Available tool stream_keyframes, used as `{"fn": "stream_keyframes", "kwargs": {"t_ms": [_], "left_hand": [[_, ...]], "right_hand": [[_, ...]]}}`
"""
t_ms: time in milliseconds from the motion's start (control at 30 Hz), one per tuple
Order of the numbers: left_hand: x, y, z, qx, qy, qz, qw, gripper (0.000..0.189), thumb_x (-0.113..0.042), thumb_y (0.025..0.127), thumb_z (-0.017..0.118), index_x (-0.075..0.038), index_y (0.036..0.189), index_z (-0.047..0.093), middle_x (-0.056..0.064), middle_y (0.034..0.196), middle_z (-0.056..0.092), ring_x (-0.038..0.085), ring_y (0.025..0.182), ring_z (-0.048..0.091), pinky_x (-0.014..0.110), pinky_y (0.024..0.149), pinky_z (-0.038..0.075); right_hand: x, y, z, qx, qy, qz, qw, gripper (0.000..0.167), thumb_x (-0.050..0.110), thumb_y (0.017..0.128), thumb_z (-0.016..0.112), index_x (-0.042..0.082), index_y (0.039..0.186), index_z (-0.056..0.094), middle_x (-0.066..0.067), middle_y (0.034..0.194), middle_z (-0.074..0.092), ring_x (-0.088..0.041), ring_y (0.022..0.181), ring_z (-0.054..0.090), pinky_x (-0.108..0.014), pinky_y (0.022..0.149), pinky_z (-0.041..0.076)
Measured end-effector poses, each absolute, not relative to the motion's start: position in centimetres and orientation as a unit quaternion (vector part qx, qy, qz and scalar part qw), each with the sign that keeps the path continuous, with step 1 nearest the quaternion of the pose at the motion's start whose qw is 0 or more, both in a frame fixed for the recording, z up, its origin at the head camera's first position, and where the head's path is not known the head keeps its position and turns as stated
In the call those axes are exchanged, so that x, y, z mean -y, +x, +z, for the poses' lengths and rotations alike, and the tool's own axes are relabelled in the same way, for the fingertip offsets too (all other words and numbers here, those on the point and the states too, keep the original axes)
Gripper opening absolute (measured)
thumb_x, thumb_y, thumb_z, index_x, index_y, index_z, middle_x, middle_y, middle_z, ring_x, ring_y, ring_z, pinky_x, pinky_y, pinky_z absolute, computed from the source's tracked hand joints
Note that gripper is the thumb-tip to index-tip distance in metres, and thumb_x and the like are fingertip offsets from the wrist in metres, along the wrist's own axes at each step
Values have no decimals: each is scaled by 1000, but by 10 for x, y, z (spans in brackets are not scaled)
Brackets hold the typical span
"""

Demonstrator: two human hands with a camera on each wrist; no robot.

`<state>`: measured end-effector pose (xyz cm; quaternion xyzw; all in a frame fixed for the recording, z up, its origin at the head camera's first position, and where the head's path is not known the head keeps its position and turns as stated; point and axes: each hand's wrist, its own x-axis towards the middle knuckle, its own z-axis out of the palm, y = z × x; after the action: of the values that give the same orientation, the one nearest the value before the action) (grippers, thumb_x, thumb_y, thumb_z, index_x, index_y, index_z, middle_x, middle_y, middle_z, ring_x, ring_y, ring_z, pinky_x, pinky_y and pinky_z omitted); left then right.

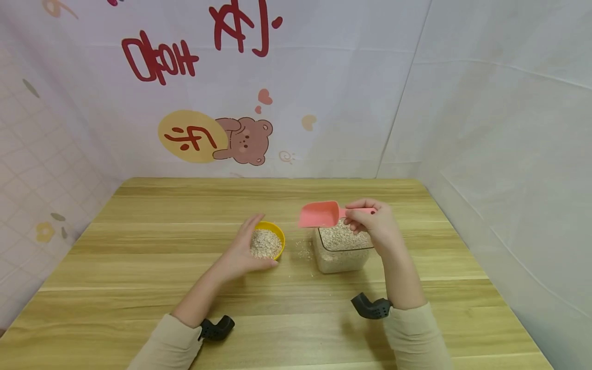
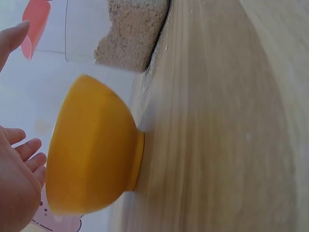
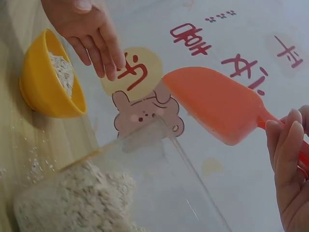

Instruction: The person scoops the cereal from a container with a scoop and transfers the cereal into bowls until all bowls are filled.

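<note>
A pink scoop (image 1: 320, 214) is held level above a clear container (image 1: 343, 262) of oat flakes. My right hand (image 1: 378, 226) pinches the scoop's handle between thumb and fingers; its bowl looks bare inside in the head view. Left of the container stands a yellow bowl (image 2: 91, 150) on the table, with oat flakes (image 1: 265, 244) in it. My left hand (image 1: 241, 253) is spread around the bowl's near left side, its fingers (image 3: 99, 46) fairly straight. Whether it touches the rim is hard to tell.
Loose flakes (image 1: 305, 252) lie scattered on the wooden table (image 1: 277, 318) between bowl and container. White printed cloth (image 1: 342, 118) hangs behind the table and along its sides. A black wrist mount (image 1: 217, 328) sits on each forearm.
</note>
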<state>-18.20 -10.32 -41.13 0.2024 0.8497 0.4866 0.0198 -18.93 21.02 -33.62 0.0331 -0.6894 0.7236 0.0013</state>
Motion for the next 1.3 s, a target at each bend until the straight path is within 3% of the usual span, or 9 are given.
{"fn": "stream_keyframes", "kwargs": {"t_ms": [267,400,600,1000,1300], "left_hand": [[91,-183,-409,-853,221,473,16,113,-41,64,88,-23,152,21,2,156,15,27,139,21,56,105,28],[84,-183,-405,-856,231,462,11,114,-47,64,87,-22,153,20,3,156,16,27,139,22,56,105,28],[71,-183,-402,-854,232,466,21,114,-43,65,87,-25,153,18,0,157,12,26,139,22,54,106,28],[41,-185,-402,-840,235,487,45,114,-39,65,88,-24,154,18,-1,158,11,25,140,20,55,106,26],[21,-186,-403,-840,247,481,42,115,-38,66,88,-21,154,16,2,158,10,25,141,16,55,107,24]], "right_hand": [[-229,-190,-333,691,30,722,5,10,-5,86,65,-9,95,64,-8,64,66,-11,52,58,-21,49,49],[-236,-190,-333,695,27,719,12,7,-5,86,65,-6,93,66,-8,65,66,-10,52,58,-20,49,49],[-244,-192,-335,700,25,714,19,6,-5,86,65,-3,90,68,-8,66,67,-10,52,59,-21,49,50],[-261,-194,-341,744,18,667,27,24,-2,86,65,-17,104,59,-6,69,68,-12,56,61,-23,52,51],[-265,-190,-337,785,-1,619,39,26,-1,85,65,-16,105,60,-6,70,68,-12,55,62,-26,52,53]]}}
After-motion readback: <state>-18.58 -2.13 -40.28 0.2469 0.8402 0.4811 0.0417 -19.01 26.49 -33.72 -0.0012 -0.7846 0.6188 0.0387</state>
